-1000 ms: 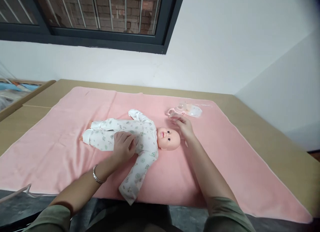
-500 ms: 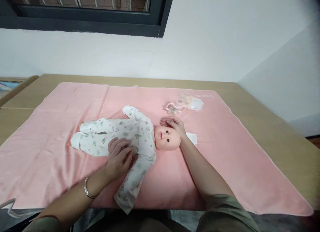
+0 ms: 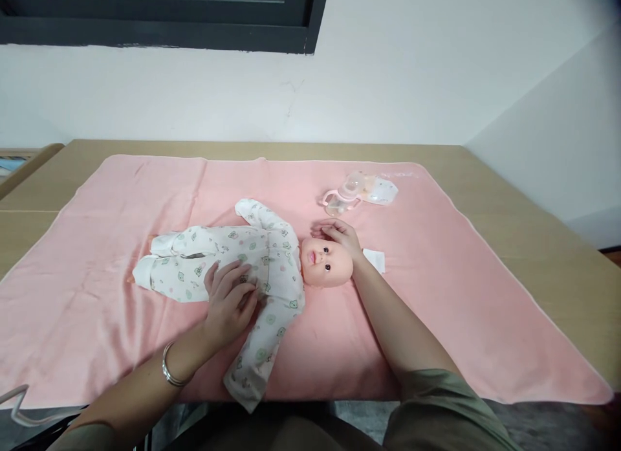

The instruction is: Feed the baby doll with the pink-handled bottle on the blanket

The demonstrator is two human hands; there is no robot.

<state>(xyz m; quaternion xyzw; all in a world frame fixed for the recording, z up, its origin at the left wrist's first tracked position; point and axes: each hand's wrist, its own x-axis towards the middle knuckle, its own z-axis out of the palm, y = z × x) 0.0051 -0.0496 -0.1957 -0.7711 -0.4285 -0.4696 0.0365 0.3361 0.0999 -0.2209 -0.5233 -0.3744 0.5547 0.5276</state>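
A baby doll (image 3: 327, 262) in a white printed sleepsuit (image 3: 247, 244) lies on its back, head to the right and feet to the left. Across the suit's front rests my left hand (image 3: 230, 302), its fingers spread and slightly bent, gripping nothing visible. Beyond the doll's head is my right hand (image 3: 343, 234), with fingers stretched out along the head's far side and the palm partly hidden by it. One sleeve points away from me; the other hangs toward the near table edge.
A pink blanket (image 3: 436, 296) covers much of the wooden table (image 3: 514, 224). Behind the doll's head lie a pink-handled baby bottle (image 3: 343, 195), a white printed packet (image 3: 383, 191) and a small white piece (image 3: 375, 260). A white cable (image 3: 19, 406) runs at the lower left.
My view has tilted down slightly. The fingers of my left hand have shifted a little on the suit; my right hand stays beside the doll's head.
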